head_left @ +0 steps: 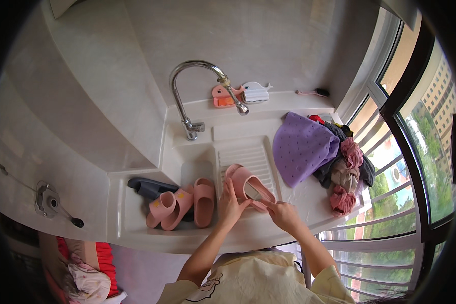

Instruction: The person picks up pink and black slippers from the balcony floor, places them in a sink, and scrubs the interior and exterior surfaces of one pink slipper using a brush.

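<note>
Over the ribbed washboard [250, 154] of a white laundry sink, I hold a pink slide sandal [243, 180] in both hands. My left hand [231, 203] grips its side near the strap, thumb towards me. At the heel end, my right hand [283, 214] has its fingers closed on the rim. Whether the right fingers also hold something small is hidden. Left of the washboard, another pink slide [204, 203] leans in the basin. Beside it lie pink slides with yellow decorations [180, 207] and a dark grey slide [152, 188].
A chrome gooseneck faucet [182, 98] arches over the sink. Whale-shaped soap dishes [226, 97] and a brush [313, 92] sit along the back ledge. Purple dotted fabric [304, 148] and bundled clothes [344, 174] occupy the right counter, near a barred window [387, 182].
</note>
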Motion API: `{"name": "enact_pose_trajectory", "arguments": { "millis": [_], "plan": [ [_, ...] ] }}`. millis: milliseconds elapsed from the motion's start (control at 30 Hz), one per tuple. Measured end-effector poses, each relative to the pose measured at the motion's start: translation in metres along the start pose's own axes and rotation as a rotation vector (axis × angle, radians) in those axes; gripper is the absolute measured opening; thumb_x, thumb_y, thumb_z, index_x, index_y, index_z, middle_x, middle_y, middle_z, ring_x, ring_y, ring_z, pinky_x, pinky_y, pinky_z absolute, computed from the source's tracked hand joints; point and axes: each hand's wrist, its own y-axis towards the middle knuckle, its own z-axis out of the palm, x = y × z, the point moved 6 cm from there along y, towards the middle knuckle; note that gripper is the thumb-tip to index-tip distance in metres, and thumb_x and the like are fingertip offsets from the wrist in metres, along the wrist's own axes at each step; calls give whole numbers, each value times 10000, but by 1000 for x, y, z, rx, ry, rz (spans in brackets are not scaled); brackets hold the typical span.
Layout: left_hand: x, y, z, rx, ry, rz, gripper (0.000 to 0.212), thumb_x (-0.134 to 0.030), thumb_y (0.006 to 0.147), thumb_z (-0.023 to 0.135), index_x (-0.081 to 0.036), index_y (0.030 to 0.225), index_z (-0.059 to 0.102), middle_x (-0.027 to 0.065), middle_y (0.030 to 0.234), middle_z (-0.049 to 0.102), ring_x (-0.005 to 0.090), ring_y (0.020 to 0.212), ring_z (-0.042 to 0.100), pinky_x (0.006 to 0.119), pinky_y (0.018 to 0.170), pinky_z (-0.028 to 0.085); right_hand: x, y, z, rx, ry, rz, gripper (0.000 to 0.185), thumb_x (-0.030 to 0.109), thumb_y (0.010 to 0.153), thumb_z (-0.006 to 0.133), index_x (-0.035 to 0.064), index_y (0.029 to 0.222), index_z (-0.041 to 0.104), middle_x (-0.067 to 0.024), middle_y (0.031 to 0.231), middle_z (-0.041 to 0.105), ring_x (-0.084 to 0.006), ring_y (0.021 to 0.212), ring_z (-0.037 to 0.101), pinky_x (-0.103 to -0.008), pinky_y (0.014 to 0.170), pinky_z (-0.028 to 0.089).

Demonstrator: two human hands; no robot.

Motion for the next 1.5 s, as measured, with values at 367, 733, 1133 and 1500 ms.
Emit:
{"name": "enact_pose_trajectory", "arguments": {
  "millis": [367,733,1133,1500],
  "plan": [
    [1,4,8,28,-28,12,1101,-469,768,795,6,1538,167,395,1453,342,531,1254,468,514,1006,446,4,15,26,-210,-113,11,409,228,921,606,279,1327,587,-171,905,675,-343,625,683,-439,522,554],
    [0,15,10,117,14,-50,949,-337,810,733,-17,1542,222,314,1517,324,492,1270,470,498,1037,428,0,6,29,-222,-119,101,409,265,952,571,299,1360,561,-124,724,666,-325,626,680,-447,527,546],
    [-17,16,-34,57,148,38,495,-247,885,692,-22,1300,542,198,1332,522,398,1199,515,481,1010,424,-63,-86,-37,-307,632,262,463,34,952,565,83,1409,503,-189,979,674,-299,742,649,-368,721,518],
    [-6,25,8,348,-603,-413,317,-234,924,675,38,1085,659,128,1000,681,185,858,642,304,738,504,-39,-7,-25,-447,428,104,472,84,952,602,191,1409,552,-142,741,631,-272,577,572,-374,581,483]
  ]
}}
